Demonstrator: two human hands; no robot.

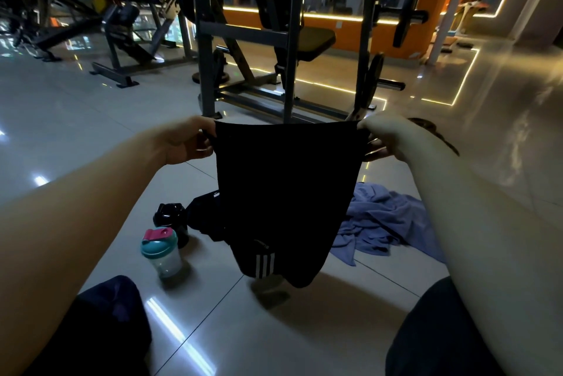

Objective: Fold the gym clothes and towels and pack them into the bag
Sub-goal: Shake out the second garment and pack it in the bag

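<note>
Black shorts [283, 193] with three white stripes near the hem hang in the air in front of me. My left hand [185, 144] pinches the left end of the waistband and my right hand [384, 138] pinches the right end, stretching it flat. A crumpled blue towel [380, 223] lies on the tiled floor behind the shorts to the right. Another dark garment [204, 214] lies on the floor behind the shorts to the left, partly hidden. No bag is clearly in view.
A teal shaker bottle [163, 254] with a pink lid and a black bottle [172, 220] stand on the floor at the left. My knees in dark clothing sit at the bottom corners. A weight rack [286, 56] and bench stand ahead; a person sits far right.
</note>
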